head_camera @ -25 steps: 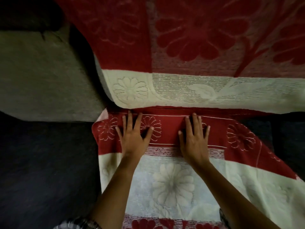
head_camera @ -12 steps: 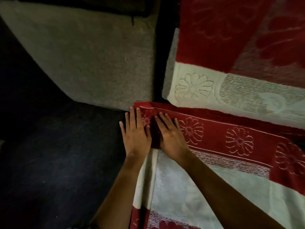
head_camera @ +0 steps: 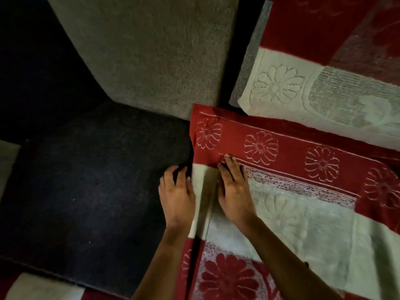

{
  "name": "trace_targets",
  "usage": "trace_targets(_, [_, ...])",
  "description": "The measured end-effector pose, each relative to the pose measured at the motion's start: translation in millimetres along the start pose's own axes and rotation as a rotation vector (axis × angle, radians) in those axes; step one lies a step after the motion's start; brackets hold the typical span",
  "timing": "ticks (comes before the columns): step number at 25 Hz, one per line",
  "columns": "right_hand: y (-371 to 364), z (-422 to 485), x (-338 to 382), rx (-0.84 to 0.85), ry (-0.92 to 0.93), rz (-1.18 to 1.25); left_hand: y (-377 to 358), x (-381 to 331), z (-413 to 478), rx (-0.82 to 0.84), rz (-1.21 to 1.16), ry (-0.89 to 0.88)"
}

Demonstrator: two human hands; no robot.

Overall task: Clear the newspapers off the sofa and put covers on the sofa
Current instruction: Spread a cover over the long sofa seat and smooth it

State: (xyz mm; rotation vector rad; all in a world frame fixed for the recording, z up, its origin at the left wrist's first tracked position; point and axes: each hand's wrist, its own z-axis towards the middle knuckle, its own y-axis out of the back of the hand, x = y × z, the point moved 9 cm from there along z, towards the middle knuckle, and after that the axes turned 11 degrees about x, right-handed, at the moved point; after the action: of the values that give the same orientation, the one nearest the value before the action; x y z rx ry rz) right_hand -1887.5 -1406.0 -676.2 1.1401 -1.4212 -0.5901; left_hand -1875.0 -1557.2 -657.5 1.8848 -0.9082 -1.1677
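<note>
The red and cream flower-patterned fabric cover (head_camera: 303, 224) lies spread over the sofa seat, its left edge running beside the dark seat cushion (head_camera: 86, 191). The right hand (head_camera: 234, 191) lies flat on it, fingers straight. The left hand (head_camera: 176, 195) presses along that edge, fingers loosely extended, tips on the dark cushion. A matching cover (head_camera: 324, 83) drapes the backrest, next to a grey back cushion (head_camera: 151, 50).

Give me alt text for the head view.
The right hand presses flat on a red-and-cream floral cover; the left hand sits at its side edge, against the bare dark seat cushion. A matching cover hangs behind, beside a bare grey back cushion.
</note>
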Motion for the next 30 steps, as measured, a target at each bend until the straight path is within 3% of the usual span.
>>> trace_targets(8, [-6.7, -53.3, 36.8, -0.088, -0.058, 0.236, -16.9, 50.9, -100.7, 0.048, -0.067, 0.028])
trace_targets(15, [-44.7, -79.2, 48.7, 0.078, -0.292, 0.545, -41.1, 53.3, -132.6, 0.216, -0.28, 0.081])
trace_targets(21, [-44.8, -85.3, 36.3, 0.094, -0.329, 0.738, -50.9, 55.9, -127.8, 0.303, -0.29, 0.199])
trace_targets(25, [-30.9, -88.0, 45.4, 0.065, -0.172, 0.513, -29.1, 66.0, -135.3, 0.172, -0.467, 0.283])
trace_targets(30, [-38.1, -91.7, 59.7, 0.155, 0.007, 0.259, 7.1, 100.1, -137.1, -0.137, -0.645, 0.399])
